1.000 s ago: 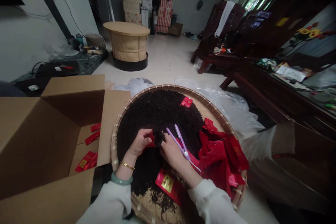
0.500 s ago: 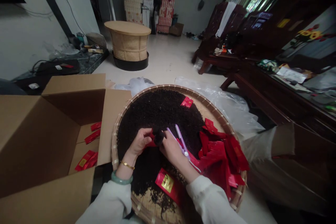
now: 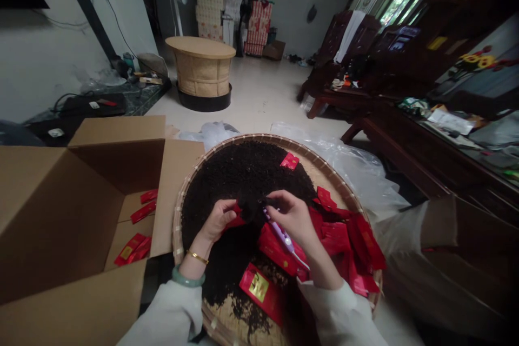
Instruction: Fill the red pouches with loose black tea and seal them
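Observation:
In my left hand (image 3: 219, 220) I grip a small red packet (image 3: 235, 217), its upper end against dark leaves. My right hand (image 3: 292, 215) is just to its right, fingers pinched, with a dark bit of leaves at the tips. A purple hand sealer (image 3: 283, 235) with a pale cord lies under the right hand on red packets. Dark dried tea leaves (image 3: 239, 167) cover much of the round woven tray (image 3: 187, 178). One red packet with a gold label (image 3: 259, 289) lies near the front, and another small red packet (image 3: 290, 161) rests on the leaves at the back.
Many red packets (image 3: 344, 238) are heaped on the tray's right side. An open cardboard box (image 3: 40, 211) at left holds several red packets (image 3: 133, 248). Clear plastic sheeting (image 3: 352, 159) lies behind the tray. Dark wooden furniture (image 3: 397, 135) stands at right, a round woven stand (image 3: 203, 73) farther back.
My right hand has moved right and away from my left hand, over the purple sealer. The left hand stays on the red packet almost in place. The view has shifted slightly.

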Demonstrator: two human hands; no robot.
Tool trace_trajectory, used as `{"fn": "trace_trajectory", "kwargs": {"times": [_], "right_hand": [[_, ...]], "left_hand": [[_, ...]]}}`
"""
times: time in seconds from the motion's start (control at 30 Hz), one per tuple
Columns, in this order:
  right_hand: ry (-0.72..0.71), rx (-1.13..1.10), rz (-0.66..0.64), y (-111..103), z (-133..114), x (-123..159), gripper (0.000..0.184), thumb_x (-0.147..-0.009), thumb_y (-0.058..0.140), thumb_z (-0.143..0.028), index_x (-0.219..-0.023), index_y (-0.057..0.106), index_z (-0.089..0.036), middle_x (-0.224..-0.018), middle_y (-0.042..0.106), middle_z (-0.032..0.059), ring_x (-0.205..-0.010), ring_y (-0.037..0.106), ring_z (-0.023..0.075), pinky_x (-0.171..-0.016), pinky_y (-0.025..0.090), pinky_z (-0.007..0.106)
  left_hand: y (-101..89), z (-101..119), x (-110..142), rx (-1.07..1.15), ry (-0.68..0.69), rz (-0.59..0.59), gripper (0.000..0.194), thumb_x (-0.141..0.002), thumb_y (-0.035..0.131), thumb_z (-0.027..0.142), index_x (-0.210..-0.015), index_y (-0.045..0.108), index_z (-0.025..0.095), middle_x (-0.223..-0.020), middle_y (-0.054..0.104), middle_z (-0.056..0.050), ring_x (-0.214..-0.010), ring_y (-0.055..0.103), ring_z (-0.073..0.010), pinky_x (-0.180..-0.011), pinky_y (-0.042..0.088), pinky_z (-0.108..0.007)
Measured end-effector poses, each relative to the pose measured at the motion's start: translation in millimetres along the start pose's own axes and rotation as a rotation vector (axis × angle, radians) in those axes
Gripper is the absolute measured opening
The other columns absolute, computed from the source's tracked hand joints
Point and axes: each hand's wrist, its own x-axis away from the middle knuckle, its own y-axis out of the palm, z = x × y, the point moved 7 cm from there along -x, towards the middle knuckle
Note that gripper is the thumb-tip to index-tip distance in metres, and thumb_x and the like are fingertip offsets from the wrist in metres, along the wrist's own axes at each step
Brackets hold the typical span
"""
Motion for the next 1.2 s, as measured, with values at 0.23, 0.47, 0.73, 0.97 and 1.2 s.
{"fn": "trace_trajectory", "kwargs": {"times": [0.23,0.47,0.73,0.97,1.2], "right_hand": [[-0.24,0.073,-0.025,-2.2,-77.9,0.5,0.018,-0.071,0.062,-0.018,-0.087,0.068,-0.019,-0.079,0.069,0.0024,-0.062,0.06,0.0125,-0.054,0.048,0.022],[-0.274,0.029,-0.097,13.4,-78.0,3.0,0.026,-0.074,0.064,-0.017,-0.1,0.066,-0.02,-0.091,0.068,0.005,-0.075,0.065,0.0142,-0.06,0.056,0.022],[-0.235,0.071,0.09,-3.6,-53.3,2.7,0.011,-0.079,0.06,-0.019,-0.087,0.068,-0.019,-0.083,0.069,0.0038,-0.073,0.065,0.0157,-0.061,0.054,0.025],[-0.562,0.276,0.003,3.9,-83.7,20.3,0.011,-0.086,0.059,-0.018,-0.09,0.068,-0.022,-0.082,0.07,0.0042,-0.077,0.06,0.0174,-0.071,0.051,0.033],[-0.333,0.786,-0.514,39.3,-71.6,8.9,0.029,-0.075,0.068,-0.015,-0.102,0.07,-0.025,-0.108,0.063,0.0096,-0.097,0.057,0.0251,-0.076,0.049,0.036]], "left_hand": [[-1.9,-1.7,-1.8,0.001,-0.03,0.043,0.06,-0.041,0.078,0.066,-0.067,0.07,0.012,-0.064,0.066,-0.003,-0.059,0.056,-0.0158,-0.058,0.044,-0.025],[-0.7,-1.0,-2.8,0.006,-0.006,0.033,0.062,-0.043,0.078,0.066,-0.071,0.071,0.011,-0.064,0.067,-0.004,-0.063,0.059,-0.0181,-0.063,0.046,-0.028],[0.1,0.6,0.0,0.036,-0.004,0.009,0.066,-0.042,0.078,0.067,-0.076,0.073,0.01,-0.066,0.069,-0.005,-0.063,0.06,-0.0171,-0.064,0.046,-0.026],[6.9,1.8,0.5,-0.087,0.038,-0.094,0.069,-0.049,0.07,0.073,-0.075,0.073,0.009,-0.06,0.062,-0.003,-0.059,0.054,-0.0164,-0.058,0.041,-0.025],[13.0,-0.8,-0.1,-0.296,0.023,-0.183,0.074,-0.055,0.059,0.08,-0.068,0.07,0.007,-0.058,0.055,-0.001,-0.056,0.043,-0.0117,-0.054,0.034,-0.022]]}}
